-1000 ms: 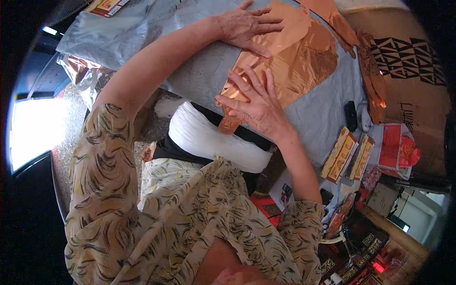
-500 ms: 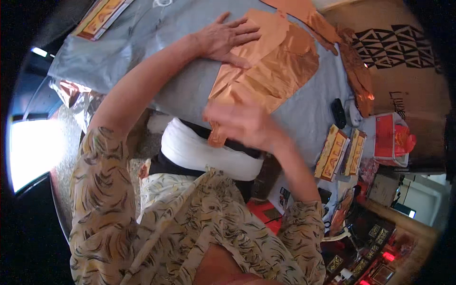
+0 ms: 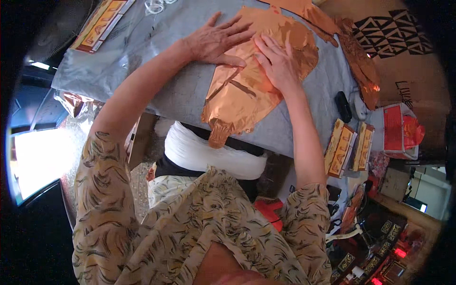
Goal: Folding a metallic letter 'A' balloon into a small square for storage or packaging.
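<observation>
A shiny copper-coloured foil piece (image 3: 237, 102), shaped like a paddle with a short narrow tab, lies on the grey cloth-covered table (image 3: 180, 90). Its tab hangs past the table's near edge. My left hand (image 3: 221, 40) rests flat with spread fingers across the foil's left side. On the foil's upper middle, my right hand (image 3: 278, 64) lies palm down with fingers stretched out. Creases run through the foil below both hands. Neither hand grasps anything; the foil under the palms is hidden.
More copper foil (image 3: 361, 71) lies along the table's far right edge. At right stand a black oblong object (image 3: 342, 106), yellow-and-red boxes (image 3: 340, 147) and a red-and-white container (image 3: 393, 128). Another yellow-and-red box (image 3: 102, 26) is at the far left. A patterned cardboard box (image 3: 408, 71) borders the right.
My right hand has moved from the foil's near edge up and away onto its middle, and now lies flat. My left hand stays nearly in place. The near part of the foil looks flatter.
</observation>
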### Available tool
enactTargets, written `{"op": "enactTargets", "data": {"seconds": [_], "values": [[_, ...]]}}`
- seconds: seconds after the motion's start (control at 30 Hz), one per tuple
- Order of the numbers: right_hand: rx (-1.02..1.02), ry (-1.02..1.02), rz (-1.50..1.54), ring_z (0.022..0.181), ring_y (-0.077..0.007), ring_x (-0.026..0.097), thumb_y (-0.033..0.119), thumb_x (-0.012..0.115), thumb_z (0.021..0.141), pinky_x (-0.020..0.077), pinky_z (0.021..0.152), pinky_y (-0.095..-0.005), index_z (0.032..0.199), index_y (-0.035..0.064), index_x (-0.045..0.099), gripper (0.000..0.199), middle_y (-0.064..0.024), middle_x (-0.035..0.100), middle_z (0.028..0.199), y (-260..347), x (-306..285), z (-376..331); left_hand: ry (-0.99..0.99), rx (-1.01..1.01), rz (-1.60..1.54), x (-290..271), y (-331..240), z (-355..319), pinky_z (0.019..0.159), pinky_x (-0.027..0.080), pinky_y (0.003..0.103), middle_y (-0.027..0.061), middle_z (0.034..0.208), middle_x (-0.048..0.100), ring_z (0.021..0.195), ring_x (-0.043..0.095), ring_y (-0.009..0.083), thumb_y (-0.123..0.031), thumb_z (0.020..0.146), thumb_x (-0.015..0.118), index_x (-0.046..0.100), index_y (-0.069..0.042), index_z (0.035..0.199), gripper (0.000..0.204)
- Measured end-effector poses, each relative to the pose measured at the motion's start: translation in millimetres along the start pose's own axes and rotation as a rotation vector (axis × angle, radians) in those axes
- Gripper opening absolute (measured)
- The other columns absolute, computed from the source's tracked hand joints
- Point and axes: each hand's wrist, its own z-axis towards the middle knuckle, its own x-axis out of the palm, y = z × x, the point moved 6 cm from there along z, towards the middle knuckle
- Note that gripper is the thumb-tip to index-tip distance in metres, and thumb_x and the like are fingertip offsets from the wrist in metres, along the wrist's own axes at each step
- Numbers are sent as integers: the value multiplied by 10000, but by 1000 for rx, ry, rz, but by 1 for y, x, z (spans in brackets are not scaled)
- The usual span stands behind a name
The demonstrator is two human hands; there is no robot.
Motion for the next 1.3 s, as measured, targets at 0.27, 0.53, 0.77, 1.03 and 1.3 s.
{"op": "enactTargets", "data": {"seconds": [0.27, 0.53, 0.77, 1.03, 1.3], "values": [[33, -21, 11, 1467, -251, 473, 347, 570, 1056, 256, 1240, -589, 1480, 153, 599, 467, -103, 543, 1559, -8, -1, -4, 85, 56, -110, -38, -71, -66, 1280, 48, 606, 97, 1727, 272, 1610, 204, 283, -717, 1001, 440, 302, -109, 1655, 904], [40, -20, -23, 1471, -235, 465, 349, 599, 1041, 276, 1224, -600, 1464, 152, 617, 467, -85, 540, 1564, -7, 0, -2, 159, 89, -272, -73, -76, -67, 1285, 122, 575, 182, 1692, 315, 1581, 281, 325, -650, 994, 533, 283, -9, 1633, 940], [74, -56, -37, 1461, -264, 480, 380, 603, 1032, 281, 1207, -610, 1430, 145, 642, 464, -107, 559, 1540, -3, 2, -3, -108, 50, -310, -10, -24, 39, 1253, 318, 459, 249, 1612, 416, 1506, 381, 402, -362, 1076, 517, 372, 34, 1570, 649], [115, -21, 13, 1490, -254, 443, 396, 613, 1018, 274, 1227, -583, 1389, 139, 653, 453, -103, 518, 1579, -5, -2, -7, -53, -66, -295, 16, -17, 59, 1285, 226, 460, 224, 1663, 353, 1575, 268, 367, -483, 1101, 424, 350, 23, 1596, 711], [74, -12, 177, 1434, -255, 501, 347, 637, 1003, 329, 1203, -523, 1436, 102, 624, 498, -85, 548, 1550, -14, -13, -3, -104, -73, -254, 21, -17, 53, 1288, 199, 490, 219, 1678, 325, 1573, 271, 378, -542, 1088, 423, 330, 19, 1606, 770]]}}
